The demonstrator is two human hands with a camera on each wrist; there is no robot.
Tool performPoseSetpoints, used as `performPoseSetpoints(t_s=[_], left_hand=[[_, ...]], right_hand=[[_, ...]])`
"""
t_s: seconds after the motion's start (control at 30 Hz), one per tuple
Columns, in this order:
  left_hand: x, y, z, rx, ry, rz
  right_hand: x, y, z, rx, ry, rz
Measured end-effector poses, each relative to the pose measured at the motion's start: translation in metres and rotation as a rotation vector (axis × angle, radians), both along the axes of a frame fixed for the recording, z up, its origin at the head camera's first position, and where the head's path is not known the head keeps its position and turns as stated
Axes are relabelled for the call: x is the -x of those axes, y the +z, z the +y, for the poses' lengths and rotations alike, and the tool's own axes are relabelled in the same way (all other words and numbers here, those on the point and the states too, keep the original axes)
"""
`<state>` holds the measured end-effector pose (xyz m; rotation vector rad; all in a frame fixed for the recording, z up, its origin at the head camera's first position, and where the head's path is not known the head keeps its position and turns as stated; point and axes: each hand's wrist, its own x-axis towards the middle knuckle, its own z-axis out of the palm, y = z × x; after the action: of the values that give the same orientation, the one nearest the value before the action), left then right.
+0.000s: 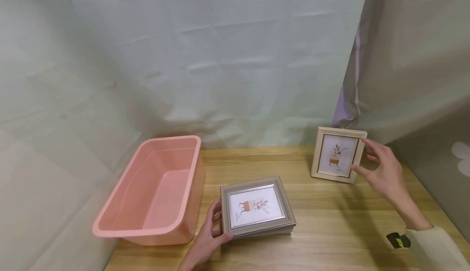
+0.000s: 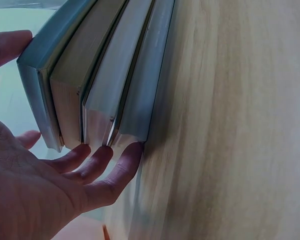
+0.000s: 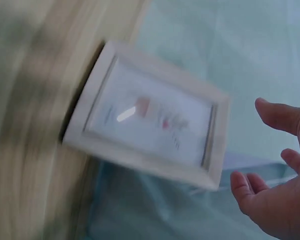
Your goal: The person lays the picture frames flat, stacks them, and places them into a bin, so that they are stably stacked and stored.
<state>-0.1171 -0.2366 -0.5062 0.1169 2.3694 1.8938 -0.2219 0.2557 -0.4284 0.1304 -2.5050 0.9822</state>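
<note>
Several photo frames lie in a stack [image 1: 258, 207], face up, with a grey-brown frame holding a plant-stand print on top. My left hand [image 1: 209, 238] grips the stack's near left corner, the thumb at the near edge and bent fingers along the left side. The left wrist view shows those fingertips [image 2: 132, 150] against the edges of the stacked frames [image 2: 105, 75]. A cream photo frame [image 1: 338, 154] with a similar print stands upright, leaning back slightly, at the far right. Beside its right edge is my right hand [image 1: 383, 173], fingers spread; the right wrist view shows a gap between them.
A pink plastic tub [image 1: 147, 189] stands left of the stack, with nothing visible inside. Pale fabric [image 1: 238, 58] hangs behind and beside the wooden tabletop [image 1: 315, 222]. A dark band with a yellow-green mark [image 1: 398, 240] is at my right wrist.
</note>
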Motion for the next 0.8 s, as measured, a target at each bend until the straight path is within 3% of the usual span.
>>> performPoseSetpoints(t_s=[0.17, 0.37, 0.5, 0.8], left_hand=[[0.001, 0.000, 0.000, -0.006, -0.020, -0.017], [0.002, -0.001, -0.001, -0.003, -0.039, -0.020], [0.004, -0.002, -0.001, 0.006, -0.038, -0.022], [0.004, -0.003, -0.005, 0.010, -0.055, -0.020]], right_hand=[[0.024, 0.004, 0.025, -0.063, 0.041, -0.003], [0.048, 0.002, 0.045, -0.115, 0.096, -0.085], [0.058, -0.004, 0.053, -0.114, 0.126, -0.131], [0.072, -0.018, 0.063, -0.104, 0.196, -0.122]])
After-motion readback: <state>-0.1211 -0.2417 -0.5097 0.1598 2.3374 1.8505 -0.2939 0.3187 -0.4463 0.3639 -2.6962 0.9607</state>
